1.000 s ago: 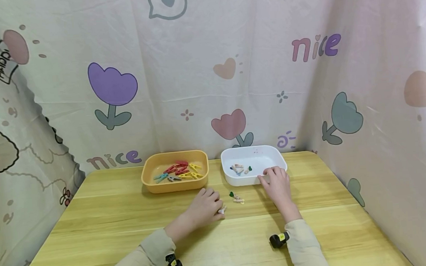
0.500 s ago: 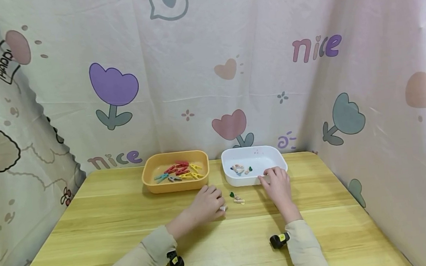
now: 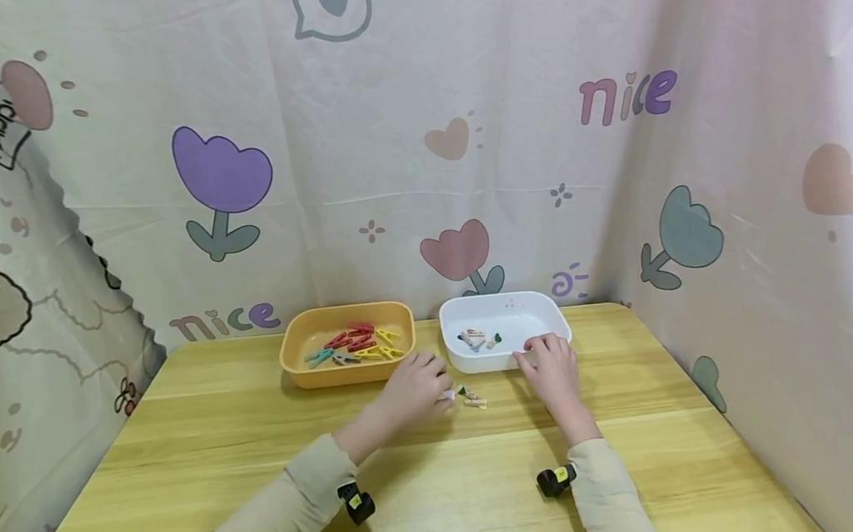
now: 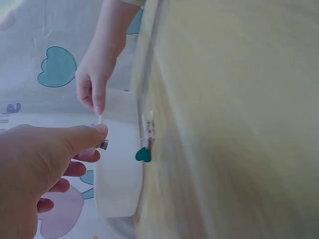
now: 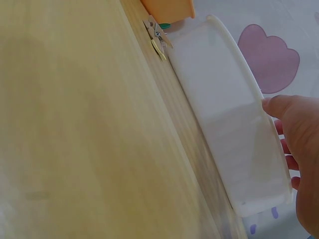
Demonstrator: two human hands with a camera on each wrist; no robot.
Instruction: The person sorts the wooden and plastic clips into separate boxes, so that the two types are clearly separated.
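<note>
My left hand (image 3: 415, 384) pinches a small clothespin (image 3: 448, 395) with a white end, between thumb and fingers above the table. In the left wrist view its metal spring (image 4: 103, 144) shows beside the thumb; the fingers cover most of the rest. My right hand (image 3: 555, 369) grips the front rim of a white plastic box (image 3: 488, 363), thumb outside and fingers over the edge. Several small wooden clothespins (image 3: 474, 336) lie inside the box, toward its left. In front of it, small wooden clothespins (image 3: 475, 403) lie on the table, one with a green heart (image 4: 143, 154).
Left of the white box stands an orange plastic box (image 3: 348, 376) holding several red, yellow, blue and grey plastic clothespins (image 3: 361, 345). Both stand near the back edge of the wooden table (image 3: 444, 490). A printed curtain (image 3: 358, 163) hangs behind and at the sides.
My left hand has lifted and moved a little away from me with the white-ended clothespin, toward the boxes. The right hand stays on the white box's rim.
</note>
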